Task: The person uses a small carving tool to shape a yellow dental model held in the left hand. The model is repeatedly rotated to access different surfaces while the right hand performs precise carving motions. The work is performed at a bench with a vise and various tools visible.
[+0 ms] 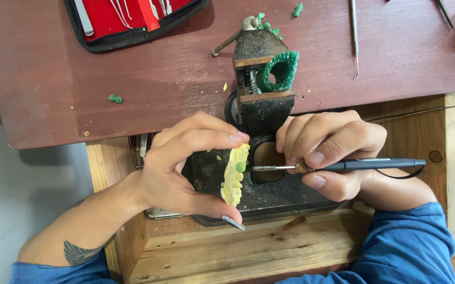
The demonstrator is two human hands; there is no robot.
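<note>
We pinch a yellow tooth model (235,174) with our left hand (177,168), thumb at its lower end and fingertips at its upper end, just past the bench's near edge. Our right hand (328,152) grips a thin black pen tool (343,165), fingers pressed together around it, its metal tip touching a green dab on the model. Behind both, a small black vise (256,100) on the bench (80,94) clamps a green ring (280,71). A red tool case (127,18) lies at the far left corner.

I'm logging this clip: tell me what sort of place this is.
Probably a dental technician's bench: the left hand holds a yellow tooth model, the right hand a wired carving tool, behind them a small vise.
</note>
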